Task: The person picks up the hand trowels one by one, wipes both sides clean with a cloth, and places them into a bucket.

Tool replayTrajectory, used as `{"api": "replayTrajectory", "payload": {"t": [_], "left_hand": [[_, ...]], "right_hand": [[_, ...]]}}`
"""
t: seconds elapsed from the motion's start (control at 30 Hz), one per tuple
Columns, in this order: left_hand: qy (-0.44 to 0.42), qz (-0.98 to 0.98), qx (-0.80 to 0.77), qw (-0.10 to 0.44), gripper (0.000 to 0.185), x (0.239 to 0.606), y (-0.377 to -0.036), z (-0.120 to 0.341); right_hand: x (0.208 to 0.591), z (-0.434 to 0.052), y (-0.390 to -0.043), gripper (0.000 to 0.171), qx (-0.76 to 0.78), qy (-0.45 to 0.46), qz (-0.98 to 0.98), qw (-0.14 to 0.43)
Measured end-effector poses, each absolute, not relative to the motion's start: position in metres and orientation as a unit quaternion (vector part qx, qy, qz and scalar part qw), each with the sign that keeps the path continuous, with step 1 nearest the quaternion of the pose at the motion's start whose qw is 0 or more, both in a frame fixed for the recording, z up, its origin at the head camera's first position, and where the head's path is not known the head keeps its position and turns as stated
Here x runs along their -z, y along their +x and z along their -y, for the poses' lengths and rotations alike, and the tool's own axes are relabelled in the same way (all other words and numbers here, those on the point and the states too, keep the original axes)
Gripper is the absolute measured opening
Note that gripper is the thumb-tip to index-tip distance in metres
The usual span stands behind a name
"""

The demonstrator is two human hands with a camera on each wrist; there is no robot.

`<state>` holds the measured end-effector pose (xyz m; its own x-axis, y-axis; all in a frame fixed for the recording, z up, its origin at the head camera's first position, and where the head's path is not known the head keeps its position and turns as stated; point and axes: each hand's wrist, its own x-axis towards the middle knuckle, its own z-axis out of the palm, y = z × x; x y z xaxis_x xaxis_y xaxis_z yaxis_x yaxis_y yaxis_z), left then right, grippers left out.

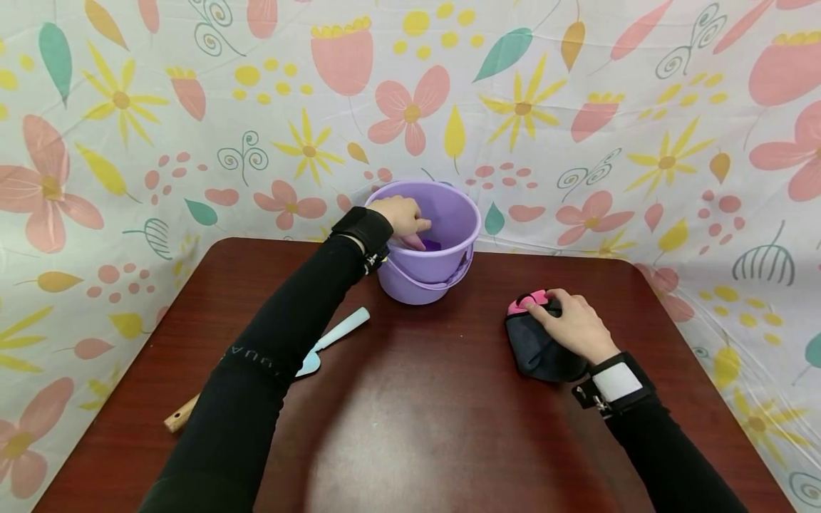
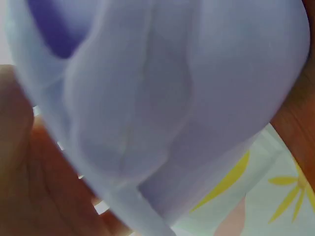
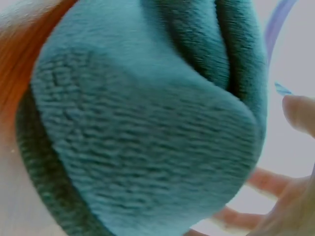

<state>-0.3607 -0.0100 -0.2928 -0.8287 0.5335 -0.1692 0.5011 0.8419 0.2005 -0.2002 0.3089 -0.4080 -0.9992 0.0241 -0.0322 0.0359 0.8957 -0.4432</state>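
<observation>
Fingers of the left hand [image 1: 400, 214] are dipped inside the purple bucket [image 1: 449, 214], their grip hidden; wrist views are filled with blur. Right hand [image 1: 574, 324] fingers are curled on a dark cloth [image 1: 535, 349] on the red-brown bench [image 1: 417, 399], against a floral backdrop [image 1: 641, 128].

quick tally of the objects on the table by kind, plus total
Purple bucket: 1, left hand reaching inside it
Dark fabric item with pink part: 1, under the right hand
Light blue spatula with wooden handle: 1, partly hidden by the left arm
Small items inside the bucket: cannot tell how many
Total: 3 countable things on the table
</observation>
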Motion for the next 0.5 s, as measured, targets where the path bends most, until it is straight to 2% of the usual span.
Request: {"api": "replayTrajectory", "payload": {"t": [0.23,0.5], "left_hand": [[0.292,-0.935,-0.18,0.095,0.041,0.29,-0.353,0.03],[0.293,-0.904,-0.309,0.019,0.03,0.288,-0.339,0.055]], "right_hand": [[0.401,-0.307,-0.19,0.074,0.249,0.017,-0.968,-0.013],[0.399,-0.305,-0.182,0.077,0.251,0.021,-0.967,-0.034]]}}
